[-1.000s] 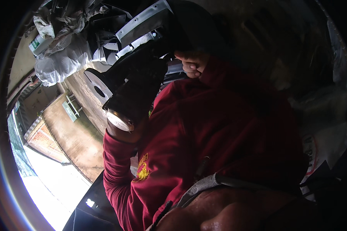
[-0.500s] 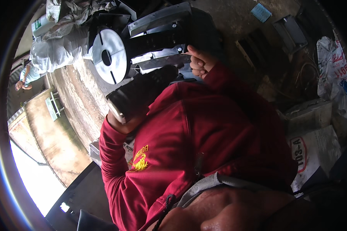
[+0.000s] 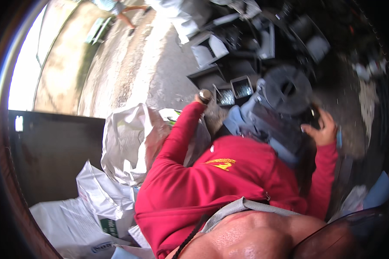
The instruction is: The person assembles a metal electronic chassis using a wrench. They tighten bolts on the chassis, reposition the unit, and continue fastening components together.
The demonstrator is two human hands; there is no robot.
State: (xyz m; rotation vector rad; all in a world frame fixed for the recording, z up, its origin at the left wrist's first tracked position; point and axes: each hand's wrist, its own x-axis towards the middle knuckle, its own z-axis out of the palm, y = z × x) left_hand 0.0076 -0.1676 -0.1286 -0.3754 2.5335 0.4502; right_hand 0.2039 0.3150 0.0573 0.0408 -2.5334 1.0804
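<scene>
My left hand [image 3: 198, 99] is closed at the end of its stretched arm, beside two small bins. From it shows the rounded, tan end of a tool [image 3: 205, 94]; the rest is hidden, so its kind is unclear. A dark round disc [image 3: 277, 82] with a hole in its middle rests over my legs, on the blue-grey trousers [image 3: 272, 129]. Right of the disc, my right hand [image 3: 325, 129] has thumb and fingers apart, with nothing plainly held. The picture is smeared there, and whether the fingertips touch the disc I cannot tell.
Two small dark bins [image 3: 242, 87] hold shiny small parts. Beyond them lie several black metal pieces [image 3: 235, 67]. White sacks [image 3: 132, 144] stand at my left, near a dark panel [image 3: 60, 155]. Another person's legs [image 3: 126, 19] show at the far left.
My view has swung, and my left hand has gone from beside my body out toward the bins with the tool. My right hand has opened from a curled shape. The disc now shows its dark face.
</scene>
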